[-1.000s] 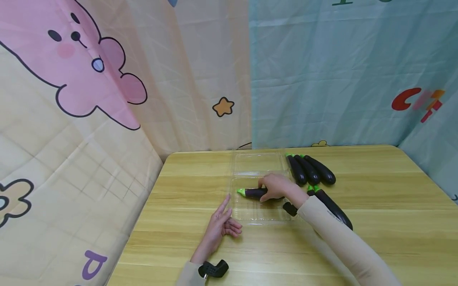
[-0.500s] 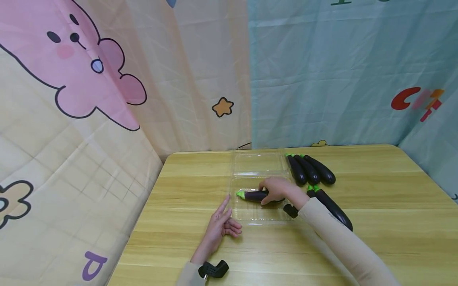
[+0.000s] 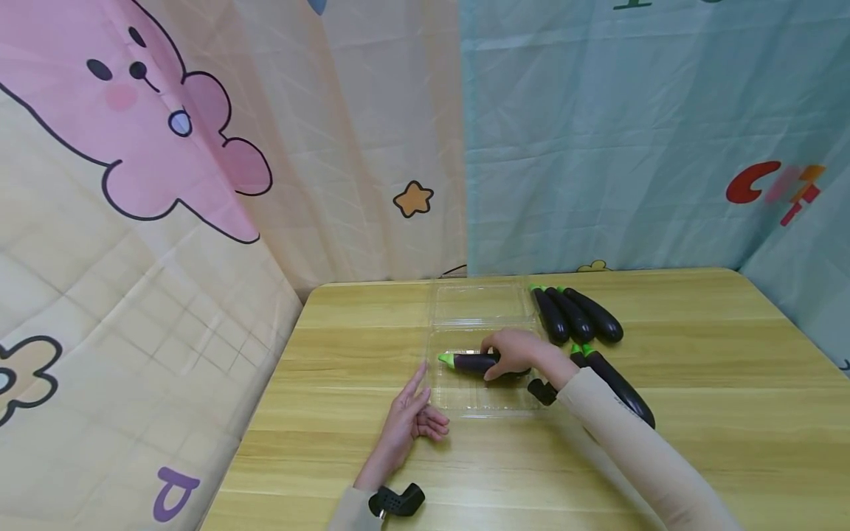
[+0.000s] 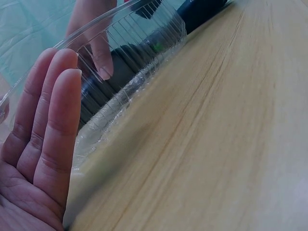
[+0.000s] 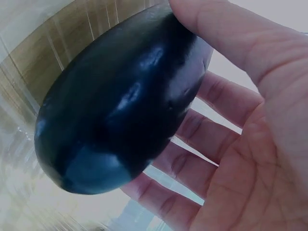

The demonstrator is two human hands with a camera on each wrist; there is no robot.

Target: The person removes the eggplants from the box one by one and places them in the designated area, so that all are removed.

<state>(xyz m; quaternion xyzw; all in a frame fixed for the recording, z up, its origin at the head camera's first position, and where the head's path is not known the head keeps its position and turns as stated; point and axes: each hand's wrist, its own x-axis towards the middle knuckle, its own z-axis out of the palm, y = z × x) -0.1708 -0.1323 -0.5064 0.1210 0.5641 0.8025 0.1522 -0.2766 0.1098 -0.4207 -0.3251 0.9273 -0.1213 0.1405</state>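
From the head view, the right hand point(image 3: 514, 352) grips a dark eggplant point(image 3: 473, 361) over the near half of a clear plastic container point(image 3: 465, 402), fingers curled over its top and thumb on its near side. The eggplant's green stem end pointing away from the palm, toward the left hand point(image 3: 412, 420). Whether the eggplant touches the container floor cannot be told. The left hand lies relaxed on the wooden surface point(image 3: 345, 346) just outside the container's left wall, two fingers straight with their tips at the rim, the others loosely curled, holding nothing. Beyond the right hand, the container's open lid point(image 3: 478, 301) lies flat. Off past the right wrist, three more eggplants point(image 3: 576, 316) lie side by side, and a single eggplant point(image 3: 620, 387) lies just beside the right sleeve point(image 3: 631, 450).

From the left wrist view, the left hand's straight fingers point(image 4: 53, 125) stand against the container's ribbed wall point(image 4: 130, 91). Through the clear plastic the dark eggplant point(image 4: 120, 72) shows, with a fingertip of the right hand point(image 4: 98, 43) on it.

From the right wrist view, the right hand point(image 5: 240, 144) wraps the rounded end of the glossy eggplant point(image 5: 120, 110), thumb across the top, fingers cupped beneath, with the clear container point(image 5: 29, 144) behind.
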